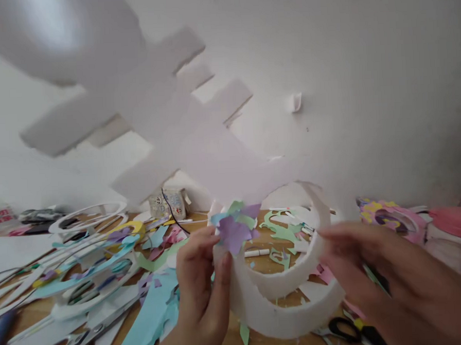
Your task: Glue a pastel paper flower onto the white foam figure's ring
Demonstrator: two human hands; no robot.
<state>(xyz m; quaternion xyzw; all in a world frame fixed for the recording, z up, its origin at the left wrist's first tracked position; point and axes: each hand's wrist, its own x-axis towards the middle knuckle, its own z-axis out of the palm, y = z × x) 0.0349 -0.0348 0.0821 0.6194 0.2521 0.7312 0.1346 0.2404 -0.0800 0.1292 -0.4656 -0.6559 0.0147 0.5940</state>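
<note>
My left hand (206,292) is closed, thumb in front, on a large white cutout (229,152) where purple, green and blue paper flowers (233,233) sit in a cluster. The cutout rises to the upper left with several rectangular tabs along its sides. Its lower end curves into white rings (296,318). My right hand (398,282) is slightly blurred at the rings' right edge, with fingers apart and extended toward it. Whether its fingertips touch the edge I cannot tell.
Scissors (84,337) and white and blue cut pieces (149,321) lie at left. Black-handled scissors (345,330) are at lower right. A white marker (257,253) and green scraps (280,229) lie behind the rings. A pink flowered piece (409,225) stands at right, before the wall.
</note>
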